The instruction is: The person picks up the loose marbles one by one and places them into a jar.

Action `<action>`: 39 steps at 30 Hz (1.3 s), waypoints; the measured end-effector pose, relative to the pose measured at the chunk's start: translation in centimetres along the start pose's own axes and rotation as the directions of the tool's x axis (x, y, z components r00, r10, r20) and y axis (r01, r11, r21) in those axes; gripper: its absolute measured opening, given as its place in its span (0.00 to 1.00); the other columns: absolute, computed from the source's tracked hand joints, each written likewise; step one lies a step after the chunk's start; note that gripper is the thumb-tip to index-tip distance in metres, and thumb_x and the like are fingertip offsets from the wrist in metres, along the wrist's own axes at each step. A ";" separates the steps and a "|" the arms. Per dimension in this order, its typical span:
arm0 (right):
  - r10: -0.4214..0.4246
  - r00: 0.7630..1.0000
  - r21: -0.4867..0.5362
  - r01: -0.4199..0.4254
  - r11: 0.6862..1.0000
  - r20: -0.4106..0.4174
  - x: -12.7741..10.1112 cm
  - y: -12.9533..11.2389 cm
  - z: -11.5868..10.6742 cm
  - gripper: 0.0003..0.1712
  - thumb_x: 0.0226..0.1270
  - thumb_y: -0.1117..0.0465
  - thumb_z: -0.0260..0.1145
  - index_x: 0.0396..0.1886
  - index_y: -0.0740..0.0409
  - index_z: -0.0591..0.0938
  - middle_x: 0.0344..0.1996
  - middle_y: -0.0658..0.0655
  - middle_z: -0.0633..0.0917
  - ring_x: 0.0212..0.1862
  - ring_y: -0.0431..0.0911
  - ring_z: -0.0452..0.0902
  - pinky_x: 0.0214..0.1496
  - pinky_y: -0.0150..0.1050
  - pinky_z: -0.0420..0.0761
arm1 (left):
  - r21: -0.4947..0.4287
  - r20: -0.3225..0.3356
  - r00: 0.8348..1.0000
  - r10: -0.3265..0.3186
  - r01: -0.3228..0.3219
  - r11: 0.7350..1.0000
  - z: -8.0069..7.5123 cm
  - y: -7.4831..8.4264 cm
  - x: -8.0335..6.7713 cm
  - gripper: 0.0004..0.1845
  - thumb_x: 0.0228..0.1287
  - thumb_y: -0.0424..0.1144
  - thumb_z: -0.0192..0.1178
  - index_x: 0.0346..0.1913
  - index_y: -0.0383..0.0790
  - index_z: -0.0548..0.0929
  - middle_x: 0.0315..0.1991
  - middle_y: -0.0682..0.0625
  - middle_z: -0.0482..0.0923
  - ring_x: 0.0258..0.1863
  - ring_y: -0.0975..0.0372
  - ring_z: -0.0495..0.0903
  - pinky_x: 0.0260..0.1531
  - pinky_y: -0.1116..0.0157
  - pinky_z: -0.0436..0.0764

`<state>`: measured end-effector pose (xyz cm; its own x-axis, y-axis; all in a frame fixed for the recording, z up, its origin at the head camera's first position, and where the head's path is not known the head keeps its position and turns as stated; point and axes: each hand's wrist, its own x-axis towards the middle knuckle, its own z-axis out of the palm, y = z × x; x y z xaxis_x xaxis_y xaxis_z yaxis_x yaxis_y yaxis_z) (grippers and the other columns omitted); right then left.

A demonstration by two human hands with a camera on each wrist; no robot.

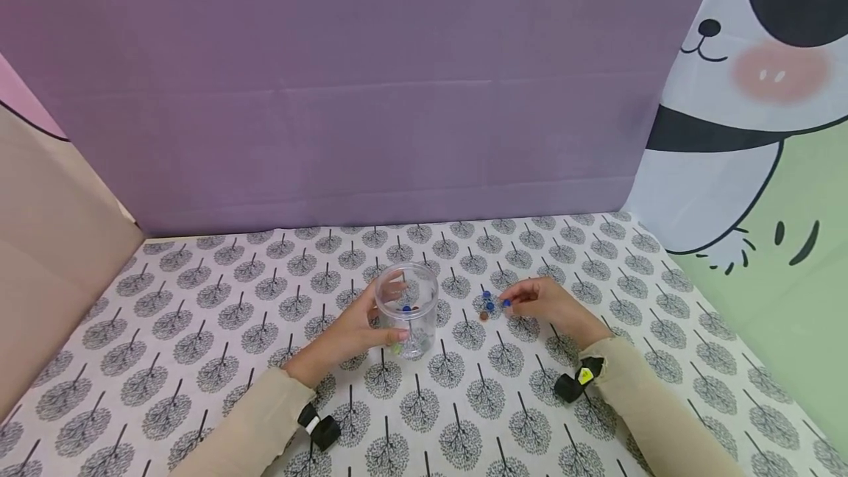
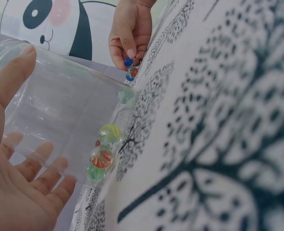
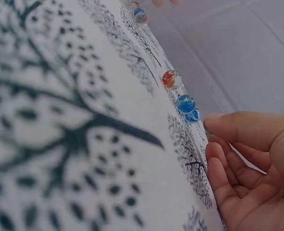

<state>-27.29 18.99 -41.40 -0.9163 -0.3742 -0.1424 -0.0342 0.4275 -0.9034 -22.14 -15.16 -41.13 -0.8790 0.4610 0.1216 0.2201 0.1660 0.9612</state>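
Clear jar [image 1: 407, 309] upright on the tree-print surface [image 1: 199, 315], gripped around its wall by left hand [image 1: 354, 333], several marbles [image 2: 102, 156] inside. Right hand [image 1: 546, 304] pinching a blue marble [image 2: 128, 61] beside loose marbles [image 1: 486, 305].

A tree-print tablecloth [image 1: 199, 300], purple backdrop [image 1: 371, 79] and panda curtain [image 1: 748, 94].

Head view high, wrist views low, sharing marbles [image 1: 489, 305]

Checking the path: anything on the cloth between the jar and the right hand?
Loose marbles lie between jar and right hand, clearest in the head view.
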 end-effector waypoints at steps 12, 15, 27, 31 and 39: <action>0.009 1.000 -0.008 -0.009 1.000 -0.014 -0.1 -0.1 0.0 0.14 0.57 0.68 0.66 0.45 0.65 0.82 0.33 0.54 0.81 0.37 0.46 0.76 0.40 0.34 0.80 | 0.012 -0.014 0.999 -0.029 0.029 1.000 0.0 -0.1 0.0 0.50 0.49 0.36 0.71 0.73 0.57 0.52 0.71 0.43 0.57 0.64 0.39 0.63 0.57 0.43 0.69; 0.009 1.000 0.009 -0.009 1.000 -0.015 -0.1 -0.3 0.1 0.15 0.58 0.68 0.66 0.46 0.65 0.81 0.35 0.54 0.82 0.38 0.45 0.77 0.42 0.35 0.80 | 0.010 -0.008 1.000 -0.029 0.029 1.000 0.0 -0.2 0.1 0.50 0.49 0.37 0.71 0.73 0.56 0.52 0.71 0.43 0.57 0.64 0.39 0.63 0.57 0.43 0.71; -0.009 1.000 0.057 0.010 0.998 -0.018 -0.4 -1.0 0.2 0.17 0.59 0.68 0.65 0.49 0.68 0.79 0.39 0.55 0.83 0.40 0.45 0.78 0.45 0.34 0.81 | 0.005 -0.005 1.000 -0.027 0.027 1.000 0.0 0.0 0.0 0.50 0.50 0.36 0.71 0.73 0.55 0.52 0.71 0.41 0.56 0.64 0.39 0.63 0.59 0.42 0.67; -0.020 1.000 0.070 0.021 0.997 -0.015 -0.4 -1.0 0.2 0.18 0.59 0.68 0.65 0.50 0.69 0.78 0.39 0.55 0.83 0.41 0.45 0.77 0.46 0.33 0.81 | 0.006 -0.004 1.000 -0.026 0.026 1.000 0.0 0.0 0.0 0.50 0.50 0.33 0.70 0.73 0.53 0.52 0.71 0.41 0.56 0.65 0.39 0.62 0.60 0.41 0.65; -0.035 0.999 0.053 0.037 0.998 -0.031 -0.4 -1.7 0.3 0.17 0.60 0.67 0.65 0.49 0.68 0.79 0.40 0.57 0.83 0.40 0.45 0.77 0.45 0.34 0.81 | 0.007 -0.008 1.000 -0.027 0.027 1.000 0.0 0.0 0.0 0.51 0.49 0.35 0.71 0.73 0.52 0.51 0.71 0.42 0.56 0.64 0.39 0.63 0.58 0.42 0.68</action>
<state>-26.70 18.19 -39.96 -0.9265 -0.3634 -0.0981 -0.0464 0.3689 -0.9283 -22.18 -15.13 -41.15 -0.8878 0.4497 0.0977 0.1996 0.1849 0.9623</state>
